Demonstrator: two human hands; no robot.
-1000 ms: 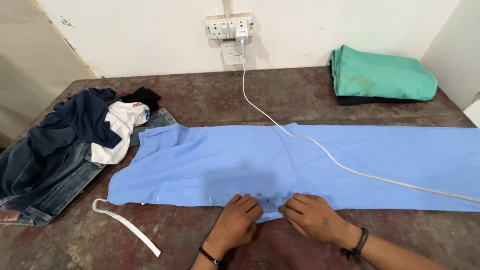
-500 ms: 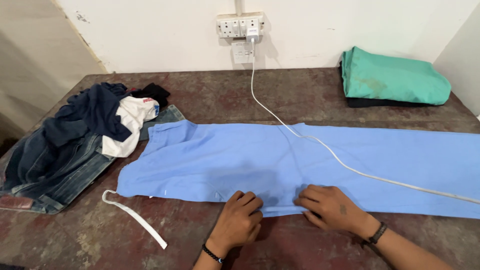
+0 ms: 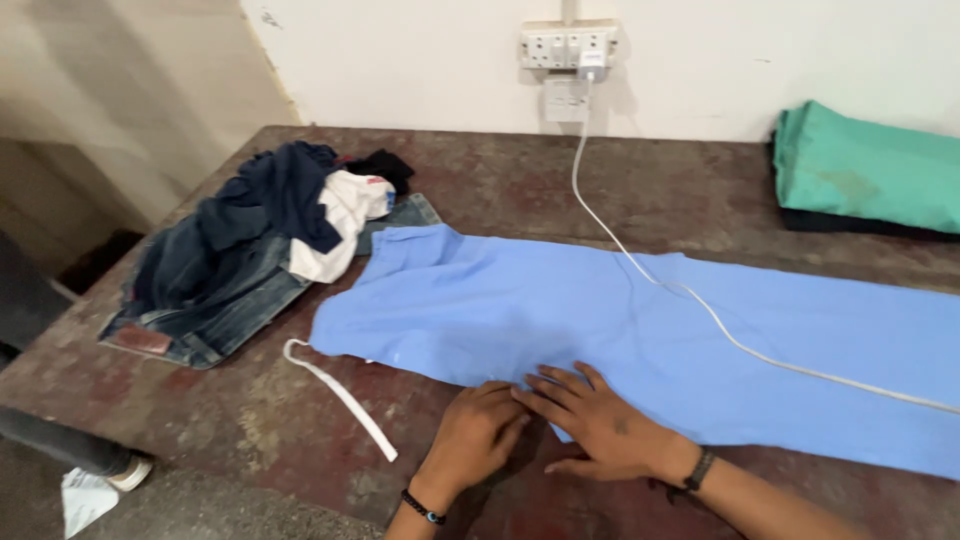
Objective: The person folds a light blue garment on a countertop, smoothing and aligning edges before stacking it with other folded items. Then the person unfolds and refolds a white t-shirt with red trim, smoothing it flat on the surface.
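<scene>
A pair of light blue trousers [image 3: 520,300] lies spread flat across a worn brown table [image 3: 250,420], waist to the left. My left hand [image 3: 475,435] rests at the near edge of the trousers, fingers curled on the fabric. My right hand [image 3: 595,425] lies beside it, touching it, with fingers spread flat on the blue cloth. A white drawstring [image 3: 345,398] trails from the waist onto the table left of my hands. Both wrists wear dark bands.
A white charger cable [image 3: 720,325] runs from the wall socket [image 3: 565,45] across the trousers to the right. A heap of jeans and dark and white clothes [image 3: 230,270] sits at the left. Folded green cloth [image 3: 870,170] lies at the back right. The table's edge and floor show at the lower left.
The view has swung left, so everything sits further right in frame. My right hand has slid left to meet my left hand and now lies flat with spread fingers.
</scene>
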